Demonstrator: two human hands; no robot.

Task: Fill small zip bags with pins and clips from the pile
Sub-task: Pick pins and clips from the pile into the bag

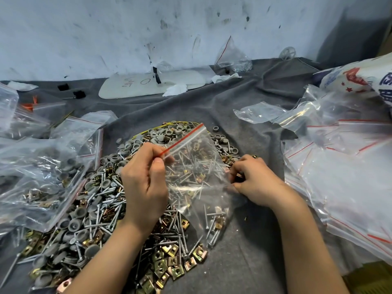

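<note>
Zip bag (197,162) pinched at ten o'clock by left hand (144,183); right hand (256,181), three o'clock, clenched round clips (239,176); spill risk from narrow mouth.

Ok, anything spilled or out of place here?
Minor only. One grey cap lies on the cloth just clear of the pile, beyond the bag. The bag looks whole; left hand pinches its zip strip, right hand grips clips at its edge.
</note>
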